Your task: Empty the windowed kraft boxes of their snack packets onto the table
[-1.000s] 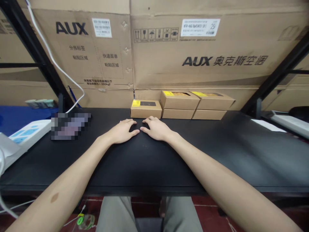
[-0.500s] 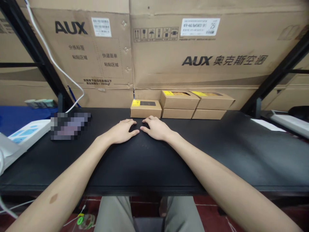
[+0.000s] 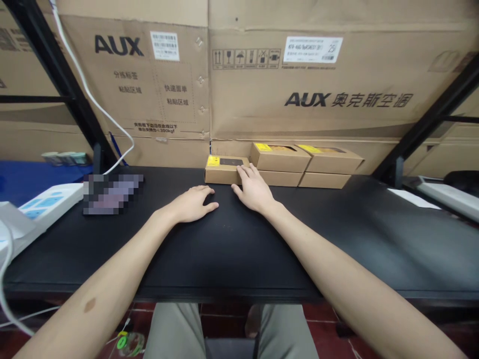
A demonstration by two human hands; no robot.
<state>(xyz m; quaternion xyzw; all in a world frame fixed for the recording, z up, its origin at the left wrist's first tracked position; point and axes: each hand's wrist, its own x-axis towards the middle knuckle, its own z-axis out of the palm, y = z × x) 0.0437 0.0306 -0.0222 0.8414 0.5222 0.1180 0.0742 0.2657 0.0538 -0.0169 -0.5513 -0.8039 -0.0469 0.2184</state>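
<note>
Since I log this remotely, entries go by head cam only. Item 1: window box (image 3: 220, 176), qty 1, at back of black surface (image 3: 224, 254), long axis L–R, i.e. across my view. R hand (image 3: 257, 193): nearer; fingers extended, nothing gripped, tips overlapping box's R front corner, contact can't be confirmed. Box lies fwd & slightly L of it. L hand (image 3: 190, 205): empty, fingers loosely bent, low over surface; box fwd & R, apart. Item 2: stacked boxes (image 3: 280, 162), just beside item 1, R side.
</note>
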